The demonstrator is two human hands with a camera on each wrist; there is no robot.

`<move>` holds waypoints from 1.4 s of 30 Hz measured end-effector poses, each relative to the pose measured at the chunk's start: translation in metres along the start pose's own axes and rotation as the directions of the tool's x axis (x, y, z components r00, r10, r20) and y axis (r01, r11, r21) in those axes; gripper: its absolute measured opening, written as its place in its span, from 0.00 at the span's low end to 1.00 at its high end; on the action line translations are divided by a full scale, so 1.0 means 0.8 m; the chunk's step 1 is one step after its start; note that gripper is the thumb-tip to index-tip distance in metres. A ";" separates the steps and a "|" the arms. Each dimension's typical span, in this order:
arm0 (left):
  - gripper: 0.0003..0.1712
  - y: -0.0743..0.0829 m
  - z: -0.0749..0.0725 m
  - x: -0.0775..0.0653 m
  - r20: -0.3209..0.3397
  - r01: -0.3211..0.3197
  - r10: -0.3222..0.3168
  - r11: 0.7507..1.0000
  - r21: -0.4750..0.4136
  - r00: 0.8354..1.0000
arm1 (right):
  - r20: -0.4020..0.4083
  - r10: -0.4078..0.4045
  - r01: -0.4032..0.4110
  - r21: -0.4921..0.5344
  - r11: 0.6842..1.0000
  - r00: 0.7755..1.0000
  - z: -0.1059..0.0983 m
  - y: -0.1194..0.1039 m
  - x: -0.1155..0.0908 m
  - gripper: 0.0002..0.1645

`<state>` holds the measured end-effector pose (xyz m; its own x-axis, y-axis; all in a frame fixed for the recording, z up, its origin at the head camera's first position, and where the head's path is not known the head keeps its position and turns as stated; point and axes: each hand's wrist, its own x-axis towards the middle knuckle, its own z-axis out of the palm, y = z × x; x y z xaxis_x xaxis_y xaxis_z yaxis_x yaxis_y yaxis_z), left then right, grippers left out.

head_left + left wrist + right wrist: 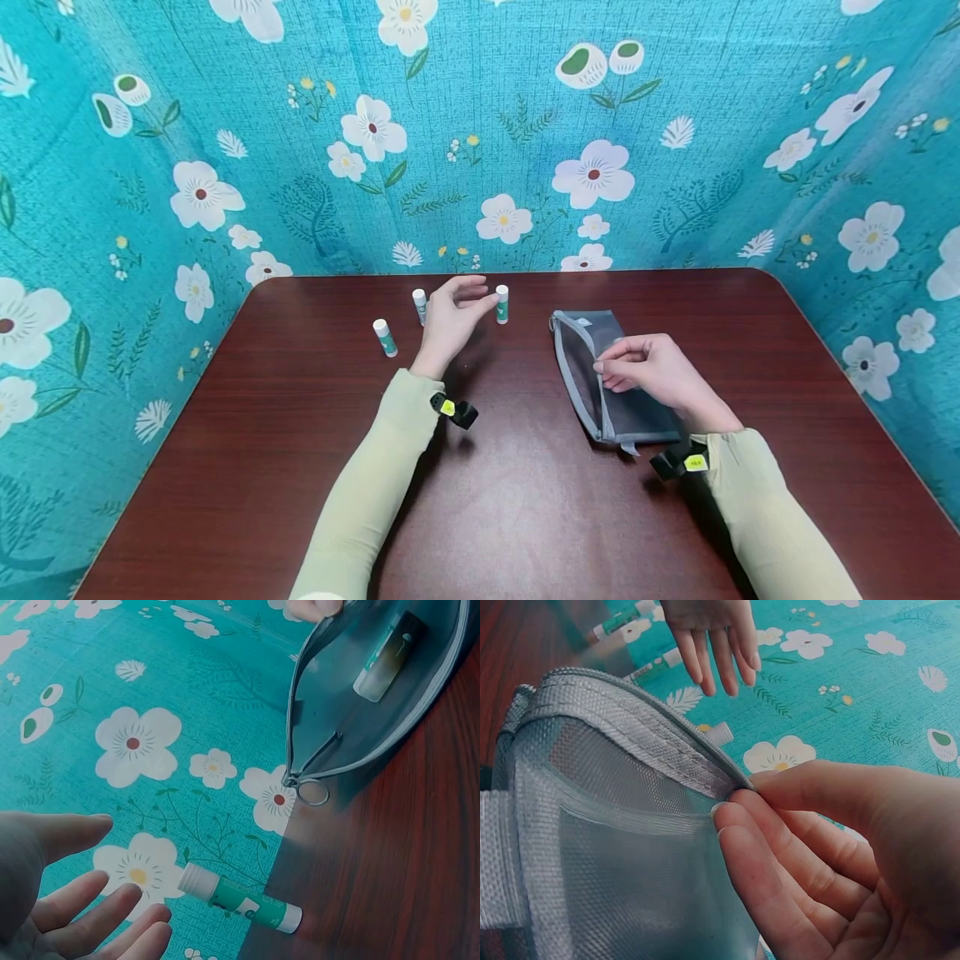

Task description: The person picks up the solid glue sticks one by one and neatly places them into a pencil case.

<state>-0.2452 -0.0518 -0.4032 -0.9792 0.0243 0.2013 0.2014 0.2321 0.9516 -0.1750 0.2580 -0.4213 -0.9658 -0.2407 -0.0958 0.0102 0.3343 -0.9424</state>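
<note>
A grey mesh zip pouch lies on the table with its zipper side gaping. My right hand pinches the pouch's edge between thumb and fingers. Inside the pouch, in the left wrist view, is a glue stick. My left hand reaches toward the back of the table, fingers extended and apart. Just past its fingertips stands a green-and-white glue stick, and the left wrist view shows a gap between hand and stick. Two more glue sticks stand left of that hand: one nearer, the other partly hidden behind it.
The dark red-brown table ends at the back against a turquoise floral cloth, which also hangs along both sides. A metal ring hangs at the zipper's end. Each wrist wears a small black camera.
</note>
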 end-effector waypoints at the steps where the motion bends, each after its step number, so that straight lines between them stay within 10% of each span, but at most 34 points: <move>1: 0.21 0.000 0.000 0.001 0.003 0.000 0.000 1.000 0.002 1.000 | 0.001 0.002 -0.002 -0.001 1.000 1.000 0.000 0.000 0.000 0.16; 42: 0.29 -0.074 0.033 0.053 0.194 0.075 -0.114 0.978 0.195 0.974 | -0.011 0.010 -0.010 -0.001 1.000 1.000 0.001 0.001 -0.001 0.16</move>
<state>-0.2992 -0.0390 -0.4568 -0.9816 0.1859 0.0429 0.1185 0.4181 0.9007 -0.1737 0.2580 -0.4225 -0.9684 -0.2278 -0.1016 0.0192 0.3380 -0.9409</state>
